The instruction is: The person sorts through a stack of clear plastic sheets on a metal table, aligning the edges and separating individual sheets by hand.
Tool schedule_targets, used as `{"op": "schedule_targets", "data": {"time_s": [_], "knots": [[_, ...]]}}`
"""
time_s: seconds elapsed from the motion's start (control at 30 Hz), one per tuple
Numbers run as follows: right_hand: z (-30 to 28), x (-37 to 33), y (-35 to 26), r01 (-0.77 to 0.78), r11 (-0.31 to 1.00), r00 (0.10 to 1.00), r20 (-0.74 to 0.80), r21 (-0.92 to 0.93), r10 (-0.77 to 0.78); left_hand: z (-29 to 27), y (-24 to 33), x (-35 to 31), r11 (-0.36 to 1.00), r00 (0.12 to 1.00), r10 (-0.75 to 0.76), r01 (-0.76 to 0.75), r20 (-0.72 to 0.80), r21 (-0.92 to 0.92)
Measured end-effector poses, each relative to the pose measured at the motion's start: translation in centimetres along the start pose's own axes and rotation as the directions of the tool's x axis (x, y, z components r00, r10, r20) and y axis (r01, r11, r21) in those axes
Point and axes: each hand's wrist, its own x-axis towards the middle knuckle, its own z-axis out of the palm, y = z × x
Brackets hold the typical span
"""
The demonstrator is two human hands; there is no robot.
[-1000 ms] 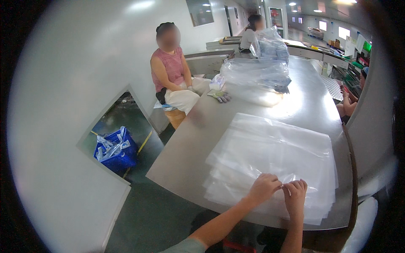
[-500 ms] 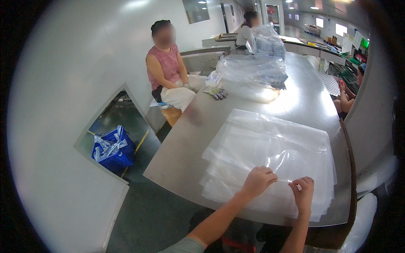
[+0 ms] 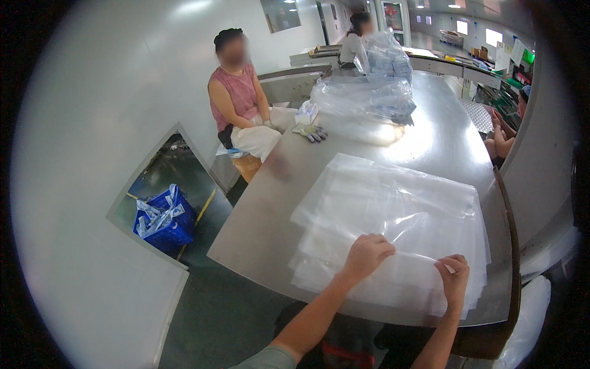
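A stack of large clear plastic bags [image 3: 381, 190] lies fanned out on the near part of the metal table [image 3: 258, 221]. Over its near half, my left hand [image 3: 367, 253] pinches the edge of the top bag. My right hand [image 3: 453, 273] grips the same edge farther right, fingertips closed on the film. Between both hands the edge runs in a nearly straight line, slightly raised. Shiny creases show in the film just beyond my left hand. How many layers my fingers hold cannot be made out.
Bulky clear bags with bluish contents [image 3: 369, 98] stand farther up the table, near a pair of gloves [image 3: 310, 131] and a white packet [image 3: 306, 113]. A seated person [image 3: 236, 98] is at the left edge. A blue crate [image 3: 165, 218] sits on the floor beyond a wall opening.
My hands have moved apart, the left one leftward and slightly away, the right one rightward. The bag edge between them is now longer and drawn straighter.
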Motion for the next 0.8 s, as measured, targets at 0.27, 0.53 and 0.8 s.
{"op": "schedule_targets", "data": {"time_s": [0.27, 0.53, 0.8], "knots": [[-0.7, 0.3, 1.5, -0.080, 0.997, 0.997, 0.018, 0.021, 0.080, 0.6, -1.5, -0.6, 0.997, 0.998, -0.063, 0.062, 0.008, 0.035], [-2.5, 0.5, 1.8, -0.244, 0.934, 0.962, -0.052, 0.261, 0.266, -0.1, 0.9, 0.9, 0.995, 0.995, -0.096, 0.096, 0.001, 0.009], [-1.3, 0.1, 2.2, -0.266, 0.876, 0.948, -0.056, 0.402, 0.313, -0.1, 0.6, 0.1, 0.989, 0.988, -0.142, 0.144, 0.058, -0.030]]}}
